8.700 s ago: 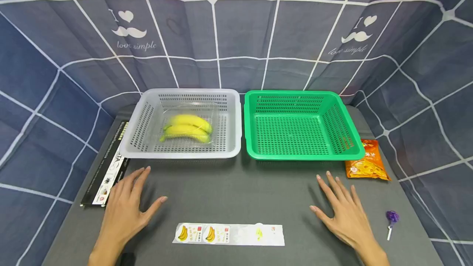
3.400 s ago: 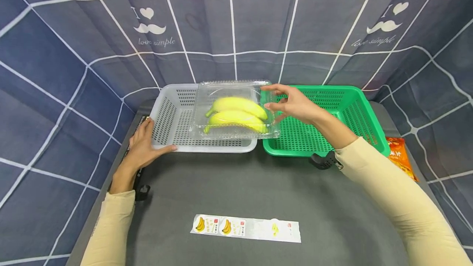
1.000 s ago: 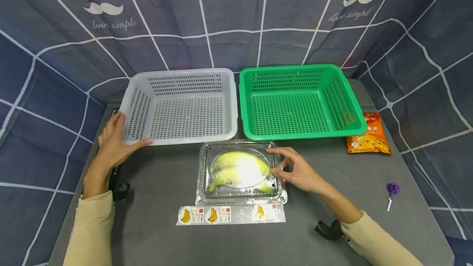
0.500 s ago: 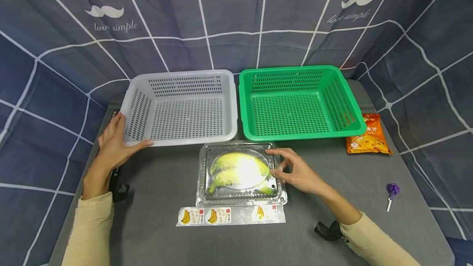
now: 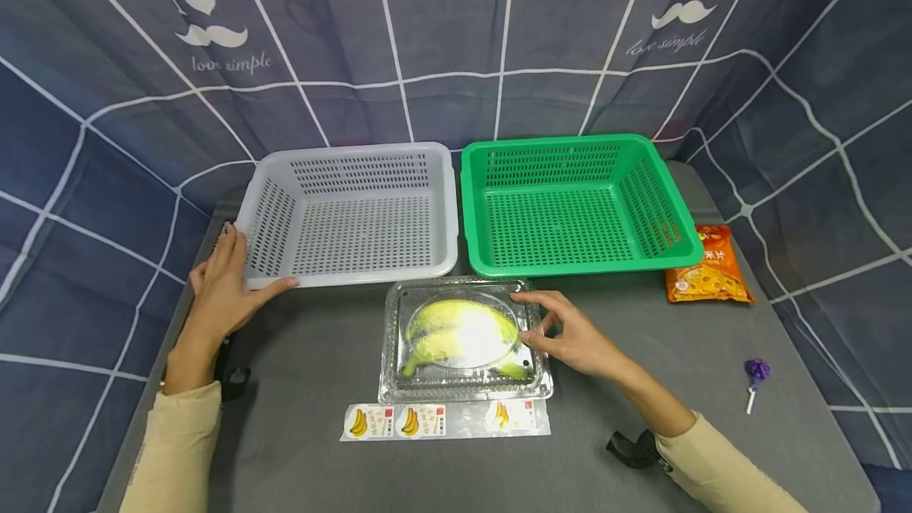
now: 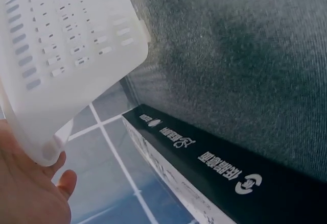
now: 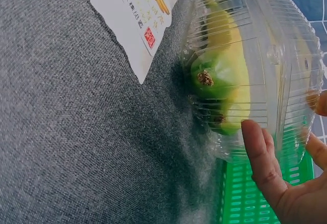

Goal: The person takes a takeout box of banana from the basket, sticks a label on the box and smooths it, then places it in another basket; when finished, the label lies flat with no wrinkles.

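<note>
A clear plastic clamshell box (image 5: 399, 374) with bananas (image 5: 442, 331) inside lies closed on the table, just in front of the two baskets. My right hand (image 5: 573, 339) holds its right side, thumb and index finger over the lid. In the right wrist view the other fingers (image 7: 263, 157) lie against the ribbed side wall. My left hand (image 5: 221, 287) grips the front left corner of the white basket (image 5: 363, 273), thumb along the front rim. The left wrist view shows fingers (image 6: 66, 183) curled at that corner.
A strip of banana stickers (image 5: 463, 422) lies along the box's near edge. The green basket (image 5: 584, 266) stands right of the white one. An orange snack bag (image 5: 712, 267) and a purple lollipop (image 5: 757, 370) are at the right. A black box (image 6: 204, 163) lies beneath my left hand.
The right hand carried the clamshell box of bananas out of the white basket onto the table by the stickers. The left hand moved to the basket's corner. Both hands stay put over the last second.
</note>
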Tool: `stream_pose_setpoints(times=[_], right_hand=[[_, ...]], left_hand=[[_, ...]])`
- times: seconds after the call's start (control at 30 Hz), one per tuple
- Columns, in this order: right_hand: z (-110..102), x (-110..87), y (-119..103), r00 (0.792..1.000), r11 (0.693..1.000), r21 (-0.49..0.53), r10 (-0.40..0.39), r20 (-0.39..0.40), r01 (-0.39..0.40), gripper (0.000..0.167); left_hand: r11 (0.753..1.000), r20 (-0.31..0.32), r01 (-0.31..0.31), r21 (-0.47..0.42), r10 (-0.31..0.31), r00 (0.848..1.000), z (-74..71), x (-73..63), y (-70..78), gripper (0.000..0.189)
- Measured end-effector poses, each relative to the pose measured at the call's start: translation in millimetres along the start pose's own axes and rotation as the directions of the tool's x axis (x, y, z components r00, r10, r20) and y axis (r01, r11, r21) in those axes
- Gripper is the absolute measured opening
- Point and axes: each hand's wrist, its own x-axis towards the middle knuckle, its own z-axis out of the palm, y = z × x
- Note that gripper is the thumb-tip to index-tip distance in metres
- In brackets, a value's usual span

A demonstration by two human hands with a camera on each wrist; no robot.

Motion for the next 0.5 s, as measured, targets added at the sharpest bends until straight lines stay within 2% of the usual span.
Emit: stream_pose_setpoints(times=[0.13,0.27,0.4,0.5], right_hand=[[1,-0.3,2,1.000,1.000,0.005,-0.003,0.001,0.003,0.055],[1,-1.3,1,1.000,1.000,0.018,0.009,0.011,-0.009,0.055],[1,-2.5,1,1.000,0.999,0.031,0.009,0.021,-0.010,0.055],[1,-2.9,1,1.000,0.999,0.044,0.003,0.026,-0.005,0.054]], left_hand=[[1.000,-0.004,-0.015,-0.016,0.015,1.000,-0.9,2.8,0.2,0.119],[0.998,0.026,-0.025,-0.055,0.026,0.999,-4.0,2.2,1.0,0.117],[0.993,0.006,-0.061,-0.106,0.062,0.998,-7.5,-8.9,8.0,0.118],[0.983,-0.045,-0.127,-0.132,0.122,0.992,-8.2,-23.8,19.3,0.121]])
